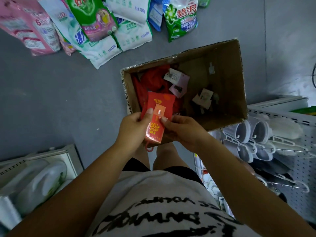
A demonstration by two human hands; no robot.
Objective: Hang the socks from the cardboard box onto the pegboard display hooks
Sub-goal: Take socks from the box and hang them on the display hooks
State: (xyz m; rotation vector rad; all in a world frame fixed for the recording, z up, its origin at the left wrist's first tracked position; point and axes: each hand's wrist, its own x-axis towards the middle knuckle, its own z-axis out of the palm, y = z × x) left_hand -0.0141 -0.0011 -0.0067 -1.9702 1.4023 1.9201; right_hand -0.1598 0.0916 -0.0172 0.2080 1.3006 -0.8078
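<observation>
The left hand (135,127) and right hand (183,130) both pinch a red sock pack (154,132) over the near edge of the box (229,79), so picking seems done; next its hanger must reach the pegboard (302,170) at right.

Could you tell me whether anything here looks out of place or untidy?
Yes: the detergent bags lie heaped askew on the floor beyond the box, and the socks inside it are a loose jumble.

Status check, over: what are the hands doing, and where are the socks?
Left hand and right hand both grip one red sock pack over the cardboard box near edge. Box holds more packs. Pegboard at right, slippers hanging there.
</observation>
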